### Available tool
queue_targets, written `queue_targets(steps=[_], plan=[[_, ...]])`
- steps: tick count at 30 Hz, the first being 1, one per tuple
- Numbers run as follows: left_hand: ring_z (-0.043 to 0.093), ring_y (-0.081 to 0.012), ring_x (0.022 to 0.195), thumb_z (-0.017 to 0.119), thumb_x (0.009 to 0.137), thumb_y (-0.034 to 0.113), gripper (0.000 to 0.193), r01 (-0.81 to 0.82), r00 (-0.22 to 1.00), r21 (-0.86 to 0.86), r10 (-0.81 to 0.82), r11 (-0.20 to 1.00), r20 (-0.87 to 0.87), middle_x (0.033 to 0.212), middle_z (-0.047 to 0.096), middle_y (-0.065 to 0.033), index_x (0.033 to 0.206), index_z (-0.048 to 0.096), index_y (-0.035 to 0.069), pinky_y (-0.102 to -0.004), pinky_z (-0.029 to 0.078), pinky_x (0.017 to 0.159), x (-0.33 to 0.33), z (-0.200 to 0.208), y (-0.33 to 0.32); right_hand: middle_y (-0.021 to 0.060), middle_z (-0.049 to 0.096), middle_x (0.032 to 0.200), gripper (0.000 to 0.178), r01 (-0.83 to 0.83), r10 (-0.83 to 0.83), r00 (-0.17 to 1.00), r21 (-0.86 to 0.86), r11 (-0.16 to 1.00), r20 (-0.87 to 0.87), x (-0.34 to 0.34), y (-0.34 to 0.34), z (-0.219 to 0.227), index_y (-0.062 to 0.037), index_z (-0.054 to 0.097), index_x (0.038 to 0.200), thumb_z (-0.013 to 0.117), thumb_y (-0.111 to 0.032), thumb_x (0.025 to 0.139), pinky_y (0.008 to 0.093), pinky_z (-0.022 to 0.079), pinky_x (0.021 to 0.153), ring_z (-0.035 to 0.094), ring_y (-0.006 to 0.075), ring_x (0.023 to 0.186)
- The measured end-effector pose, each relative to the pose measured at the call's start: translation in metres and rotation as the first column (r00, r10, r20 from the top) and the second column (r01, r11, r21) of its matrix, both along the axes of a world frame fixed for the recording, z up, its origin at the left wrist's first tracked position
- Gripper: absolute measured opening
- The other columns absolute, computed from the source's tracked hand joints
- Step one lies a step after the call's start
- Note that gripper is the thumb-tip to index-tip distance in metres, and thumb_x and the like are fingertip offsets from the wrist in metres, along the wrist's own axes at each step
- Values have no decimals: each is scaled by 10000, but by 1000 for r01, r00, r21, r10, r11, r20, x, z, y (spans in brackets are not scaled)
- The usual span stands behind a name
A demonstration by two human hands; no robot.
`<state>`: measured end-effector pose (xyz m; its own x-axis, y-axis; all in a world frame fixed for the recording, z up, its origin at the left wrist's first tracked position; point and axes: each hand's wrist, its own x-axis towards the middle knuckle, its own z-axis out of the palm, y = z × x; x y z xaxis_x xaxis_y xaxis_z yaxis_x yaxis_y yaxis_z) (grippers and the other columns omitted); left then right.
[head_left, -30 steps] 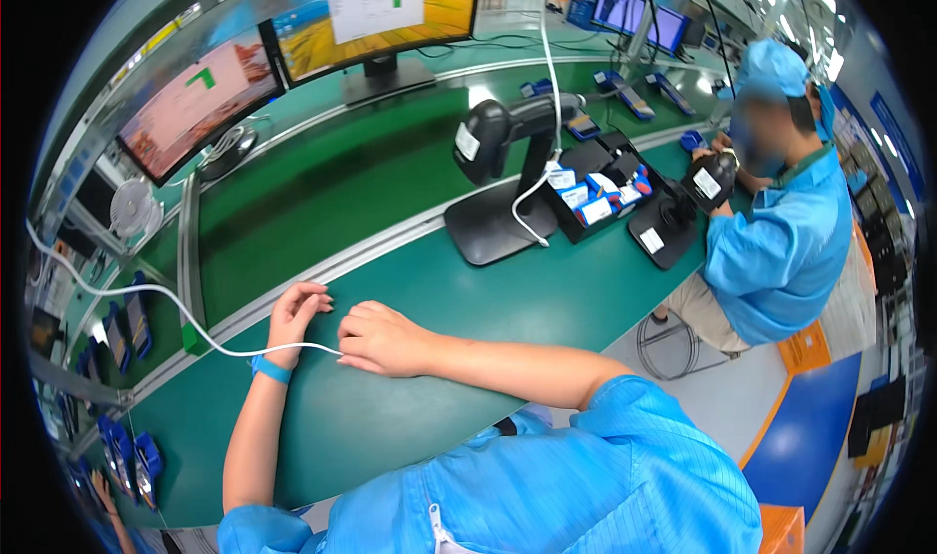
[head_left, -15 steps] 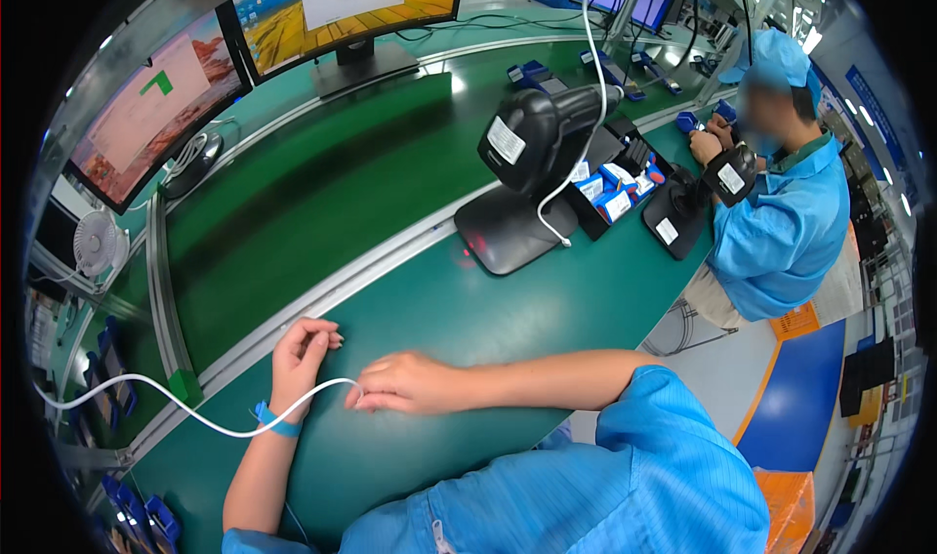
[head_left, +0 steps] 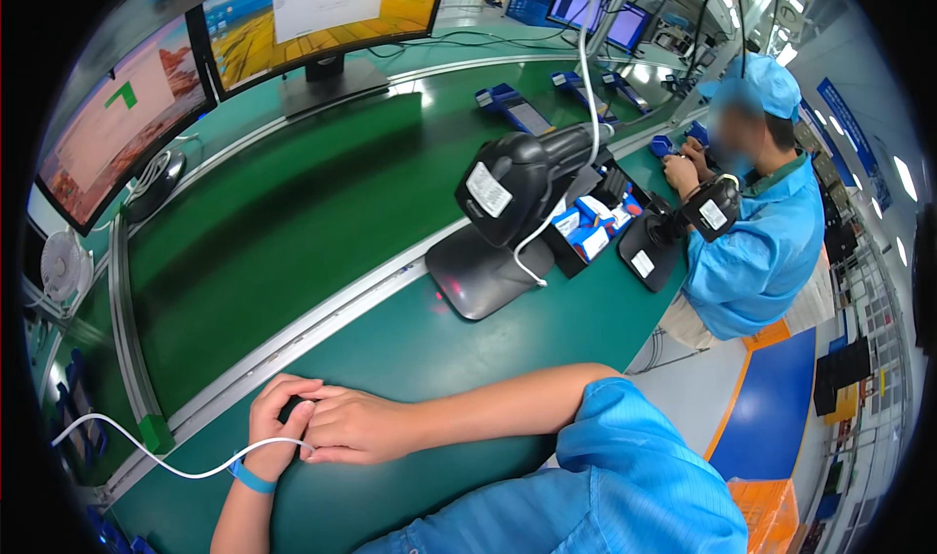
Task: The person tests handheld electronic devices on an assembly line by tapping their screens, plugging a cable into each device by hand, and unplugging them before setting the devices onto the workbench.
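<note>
My left hand (head_left: 270, 419) lies over the near bench edge with its fingers curled, the fingertips meeting the fingers of my right hand. Whatever it may hold is hidden. A blue wrist strap (head_left: 253, 477) circles my left wrist. My right hand (head_left: 359, 425) is closed, with the end of a thin white cable (head_left: 195, 476) pinched at its thumb and fingers. From there the cable passes over my left hand's base and sags away to the left. Both hands rest just above the green bench top (head_left: 439, 344).
A black scanner on a stand (head_left: 491, 191) stands ahead right, beside a black box of blue-and-white packets (head_left: 586, 230). A second scanner (head_left: 711, 210) and a co-worker (head_left: 752, 251) are farther right. A metal rail (head_left: 322, 318) borders the green belt. Two monitors (head_left: 322, 17) stand behind.
My right hand has moved left with the cable to meet my left hand; before, they were apart. The view has shifted, so the bench items sit further left and lower.
</note>
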<state>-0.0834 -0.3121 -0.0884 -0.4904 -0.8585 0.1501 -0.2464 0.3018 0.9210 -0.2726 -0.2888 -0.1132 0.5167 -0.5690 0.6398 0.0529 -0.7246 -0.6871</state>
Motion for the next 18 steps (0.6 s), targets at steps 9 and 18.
queue_targets(steps=[9, 18], plan=[[623, -137, 849, 679, 895, 19, 93, -162, 986, 81, 164, 983, -13, 913, 686, -55, 984, 667, -8, -280, 517, 793, 0, -18, 2, 89, 647, 794, 164, 27, -33, 997, -98, 995, -64, 2, 4, 2, -58, 672, 802, 674, -185, 906, 455, 424, 1060, 622, 269, 869], [610, -126, 823, 652, 915, -12, 249, -185, 946, 158, 219, 970, -239, 936, 636, -72, 1127, 524, 16, -259, 512, 767, 3, -30, 3, 89, 626, 762, 180, 34, -52, 992, -155, 987, -117, 4, 6, 0, -43, 687, 778, 717, -195, 870, 486, 406, 1113, 616, 261, 861]])
